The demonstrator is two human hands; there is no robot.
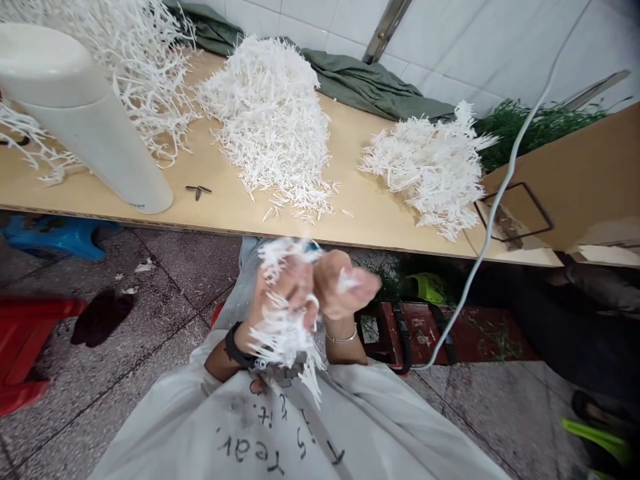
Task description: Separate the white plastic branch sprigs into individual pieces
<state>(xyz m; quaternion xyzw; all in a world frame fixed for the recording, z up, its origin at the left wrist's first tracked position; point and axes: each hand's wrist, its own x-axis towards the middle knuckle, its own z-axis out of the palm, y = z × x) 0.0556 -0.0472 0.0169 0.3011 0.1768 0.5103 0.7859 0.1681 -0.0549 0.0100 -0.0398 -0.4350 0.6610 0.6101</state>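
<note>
My left hand (277, 293) is closed round a bunch of white plastic sprigs (285, 333) that stick out above and below the fist, close to my chest. A dark band sits on that wrist. My right hand (343, 287) is pinched shut on a small white sprig piece (347, 280), touching the left hand; a thin bracelet is on its wrist. Both hands are smeared by motion. They hover below the front edge of the wooden table (225, 207), over my lap and white shirt.
On the table lie a big middle pile of white sprigs (273, 120), a smaller right pile (430, 167), branched white pieces at the left (145, 60), a white cylinder (85, 113), green cloth (370, 83), a cardboard box (575, 180). A white cable (490, 213) hangs down. Red stool (30, 347) on the floor.
</note>
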